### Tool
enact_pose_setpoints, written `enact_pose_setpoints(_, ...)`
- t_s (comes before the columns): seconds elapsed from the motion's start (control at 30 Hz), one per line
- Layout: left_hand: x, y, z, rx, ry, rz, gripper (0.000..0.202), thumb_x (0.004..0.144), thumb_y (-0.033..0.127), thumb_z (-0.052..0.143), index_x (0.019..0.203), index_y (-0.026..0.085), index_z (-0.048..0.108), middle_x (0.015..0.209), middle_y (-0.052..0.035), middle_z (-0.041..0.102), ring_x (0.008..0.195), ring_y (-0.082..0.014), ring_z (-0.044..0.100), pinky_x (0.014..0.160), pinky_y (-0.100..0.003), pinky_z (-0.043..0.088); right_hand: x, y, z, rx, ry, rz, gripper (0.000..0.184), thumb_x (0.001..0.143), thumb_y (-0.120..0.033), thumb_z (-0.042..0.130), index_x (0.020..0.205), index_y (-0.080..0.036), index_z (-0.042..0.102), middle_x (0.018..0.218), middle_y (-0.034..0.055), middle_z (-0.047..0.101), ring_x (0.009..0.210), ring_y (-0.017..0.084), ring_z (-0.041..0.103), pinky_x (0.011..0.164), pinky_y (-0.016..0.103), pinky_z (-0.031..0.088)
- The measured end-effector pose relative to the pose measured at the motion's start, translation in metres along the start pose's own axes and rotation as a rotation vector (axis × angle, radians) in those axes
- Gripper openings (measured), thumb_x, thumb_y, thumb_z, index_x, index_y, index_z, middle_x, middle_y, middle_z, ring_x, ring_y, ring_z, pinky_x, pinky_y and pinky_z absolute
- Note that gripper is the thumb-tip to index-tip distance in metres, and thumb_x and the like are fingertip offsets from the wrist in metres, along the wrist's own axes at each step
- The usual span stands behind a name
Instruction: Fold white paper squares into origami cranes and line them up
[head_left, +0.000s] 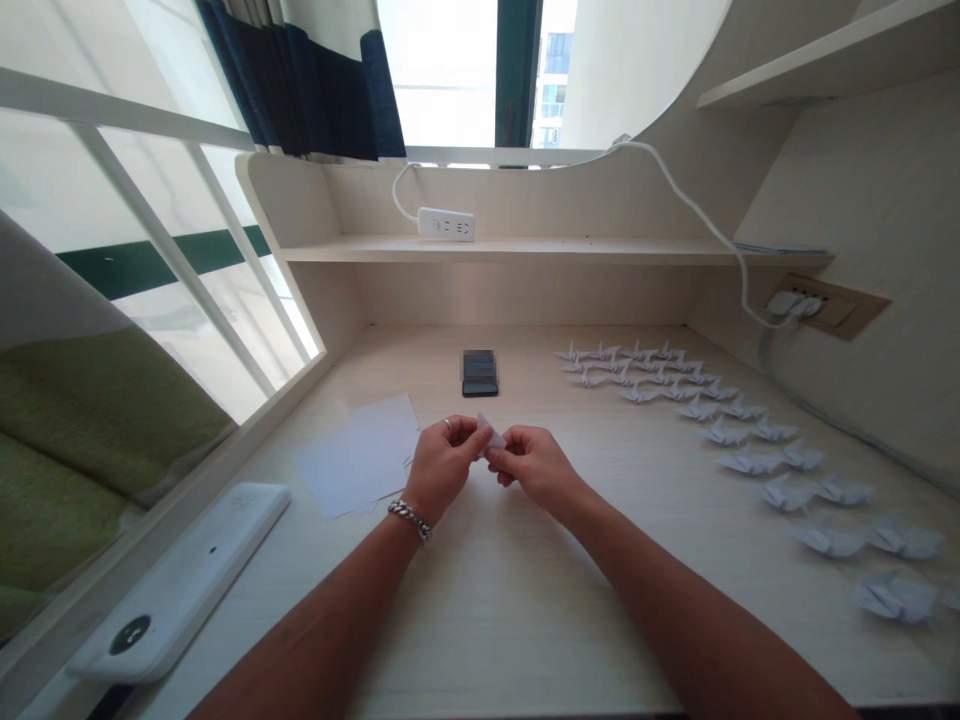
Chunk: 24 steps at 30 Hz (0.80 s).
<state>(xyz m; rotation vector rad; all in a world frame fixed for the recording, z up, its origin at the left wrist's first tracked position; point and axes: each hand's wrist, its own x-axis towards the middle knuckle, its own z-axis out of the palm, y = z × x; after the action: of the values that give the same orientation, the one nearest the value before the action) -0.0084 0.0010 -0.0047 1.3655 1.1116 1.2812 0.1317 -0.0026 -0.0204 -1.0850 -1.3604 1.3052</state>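
A small piece of folded white paper point(490, 430) is pinched between both hands above the middle of the desk. My left hand point(447, 455), with a ring and a chain bracelet, grips its left side between thumb and fingers. On the right edge of the paper, my right hand point(531, 460) holds on with thumb and curled fingers. The fingers cover much of the paper, so its full shape is hidden. Left of my left hand lies a loose pile of white paper sheets point(360, 455).
Rows of folded white paper cranes point(726, 432) line the desk's right side. A dark phone-like device point(480, 373) lies beyond my hands. At the left edge rests a long white lamp-like device point(187, 580). A power strip point(446, 224) sits on the shelf point(525, 252).
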Motion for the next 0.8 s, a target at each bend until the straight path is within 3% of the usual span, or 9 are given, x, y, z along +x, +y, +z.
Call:
enact_pose_setpoints(0.13,0.0014,-0.0020,-0.0019,-0.009,0.005,0.003,0.024,0.067,0.035,0.074,0.068,0.013,0.064,0.062,-0.0016,0.064,0.057,-0.0125,0.058,0.057,-0.025,0.046,-0.0011,-0.0012,-0.0007,-0.036,-0.033,0.020,0.031,0.067,-0.042,0.074,0.065,-0.016,0.056,0.058,0.0001,0.062,0.047,0.010,0.055,0.047,0.022,0.044)
enact_pose_setpoints(0.33,0.0010,-0.0031,-0.0009,-0.003,-0.004,-0.018,0.025,0.068,0.035,0.074,0.068,0.013,0.063,0.059,0.0001,0.061,0.054,-0.0106,0.054,0.053,-0.023,0.042,0.0010,0.0007,-0.0041,-0.038,0.007,-0.062,0.028,0.072,-0.042,0.068,0.068,-0.016,0.058,0.050,-0.0013,0.059,0.047,0.011,0.054,0.049,0.023,0.042)
enact_pose_setpoints(0.63,0.0047,-0.0060,-0.0016,-0.056,0.082,-0.026,0.033,0.074,0.046,0.069,0.071,0.013,0.064,0.061,0.0005,0.060,0.056,-0.0100,0.053,0.056,-0.024,0.046,-0.0002,-0.0041,-0.0024,-0.020,0.000,-0.056,0.023,0.071,-0.035,0.068,0.065,-0.017,0.057,0.048,-0.0023,0.057,0.045,0.011,0.053,0.048,0.024,0.040)
enact_pose_setpoints(0.73,0.0062,-0.0041,-0.0035,-0.110,0.159,-0.036,0.034,0.073,0.046,0.070,0.075,0.013,0.064,0.065,0.0002,0.062,0.056,-0.0096,0.055,0.057,-0.024,0.047,0.0012,-0.0013,-0.0037,-0.020,0.033,-0.060,0.022,0.071,-0.035,0.068,0.067,-0.016,0.058,0.051,-0.0011,0.059,0.047,0.012,0.055,0.049,0.025,0.042)
enact_pose_setpoints(0.8,0.0053,-0.0023,-0.0033,-0.095,0.150,-0.037,0.033,0.069,0.043,0.074,0.080,0.013,0.065,0.070,-0.0011,0.065,0.060,-0.0105,0.057,0.058,-0.024,0.048,0.0023,0.0003,-0.0050,-0.015,0.077,-0.072,0.022,0.072,-0.036,0.067,0.068,-0.016,0.058,0.053,-0.0005,0.060,0.049,0.012,0.055,0.051,0.025,0.044)
